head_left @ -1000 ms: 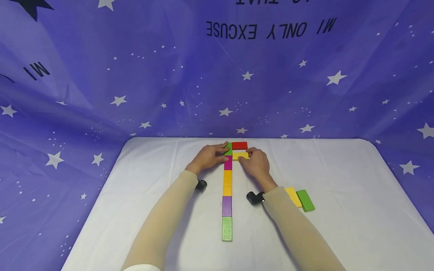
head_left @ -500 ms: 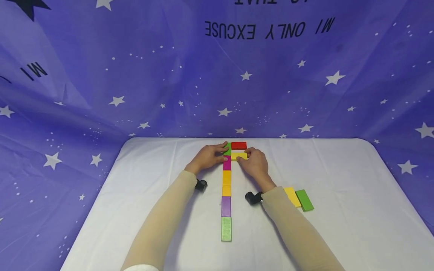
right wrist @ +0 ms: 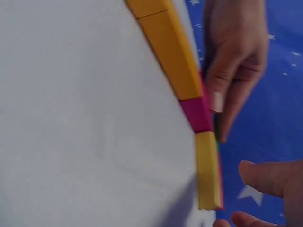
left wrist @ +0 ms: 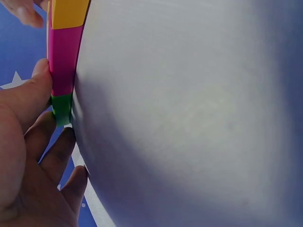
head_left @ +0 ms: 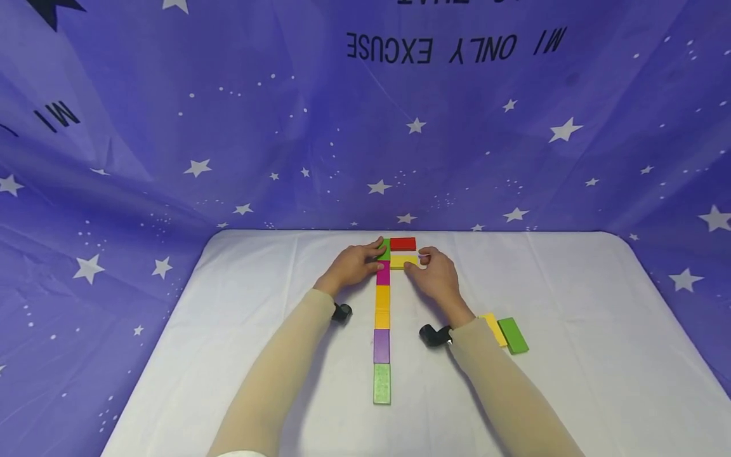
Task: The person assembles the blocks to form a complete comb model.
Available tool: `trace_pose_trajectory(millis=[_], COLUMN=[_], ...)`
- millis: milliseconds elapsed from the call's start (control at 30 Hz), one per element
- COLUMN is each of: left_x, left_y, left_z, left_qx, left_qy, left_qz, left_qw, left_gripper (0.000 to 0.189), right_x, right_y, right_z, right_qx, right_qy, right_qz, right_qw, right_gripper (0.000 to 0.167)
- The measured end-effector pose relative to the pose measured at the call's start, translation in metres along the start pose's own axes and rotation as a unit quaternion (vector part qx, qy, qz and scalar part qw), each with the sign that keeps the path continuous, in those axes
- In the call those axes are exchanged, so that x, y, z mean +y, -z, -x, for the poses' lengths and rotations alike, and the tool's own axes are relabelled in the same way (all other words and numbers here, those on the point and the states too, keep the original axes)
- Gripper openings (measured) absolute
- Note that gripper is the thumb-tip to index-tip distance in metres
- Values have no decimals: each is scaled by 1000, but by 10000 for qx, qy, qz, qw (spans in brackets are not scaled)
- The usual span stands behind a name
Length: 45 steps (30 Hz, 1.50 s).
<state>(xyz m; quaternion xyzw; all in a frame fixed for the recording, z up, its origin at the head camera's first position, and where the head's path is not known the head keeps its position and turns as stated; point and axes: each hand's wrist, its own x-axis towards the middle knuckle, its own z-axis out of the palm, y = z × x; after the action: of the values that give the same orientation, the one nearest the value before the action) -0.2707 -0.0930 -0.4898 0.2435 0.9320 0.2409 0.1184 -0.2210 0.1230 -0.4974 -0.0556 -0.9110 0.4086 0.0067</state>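
A row of flat coloured blocks runs away from the person on the white table. At its far end my left hand (head_left: 351, 263) touches a green block (head_left: 386, 252) and a magenta block (head_left: 384, 275), its thumb and fingers spread along their left side. Jutting right from the row are a red block (head_left: 403, 244) and, nearer, a yellow block (head_left: 403, 262) with a gap between them. My right hand (head_left: 438, 277) is at the yellow block's right end; in the right wrist view its thumb (right wrist: 265, 177) stands apart from that block (right wrist: 207, 170).
Nearer in the row lie orange blocks (head_left: 382, 298), a purple block (head_left: 382, 346) and a light green block (head_left: 382, 384). A loose yellow block (head_left: 495, 330), partly behind the right sleeve, and a green block (head_left: 513, 335) lie at the right. A starry purple cloth (head_left: 320, 127) hangs behind.
The right hand has loosened from the yellow block and shifted slightly right. The left hand stays at the row's far end, and the blocks keep their layout.
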Motion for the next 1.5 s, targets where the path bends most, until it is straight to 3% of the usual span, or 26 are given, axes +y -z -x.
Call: trace_pose_trajectory(millis=[267, 533, 733, 933, 1167, 1500], left_x=[-2, -1, -1, -2, -5, -6], left_y=[1, 1, 1, 0, -2, -1], left_z=[1, 0, 0, 0, 0, 0], left_qx=[-43, 12, 31, 32, 44, 34], left_qy=[101, -12, -25, 48, 12, -22], left_qz=[46, 138, 203, 225, 267, 325], left_qw=[9999, 9999, 9998, 9997, 9996, 9995], left_gripper=[53, 53, 53, 52, 52, 52], right_x=[1, 17, 37, 53, 76, 100], right_y=[43, 84, 106, 119, 126, 134], right_z=[30, 60, 76, 87, 99, 107], right_qx=[-57, 92, 267, 306, -72, -978], right_qy=[154, 424, 829, 951, 1108, 1088], right_qz=[-417, -363, -310, -122, 360, 752], right_qw=[9990, 9984, 9957, 9949, 9932, 9864], right_gripper=[52, 51, 45, 43, 48, 71])
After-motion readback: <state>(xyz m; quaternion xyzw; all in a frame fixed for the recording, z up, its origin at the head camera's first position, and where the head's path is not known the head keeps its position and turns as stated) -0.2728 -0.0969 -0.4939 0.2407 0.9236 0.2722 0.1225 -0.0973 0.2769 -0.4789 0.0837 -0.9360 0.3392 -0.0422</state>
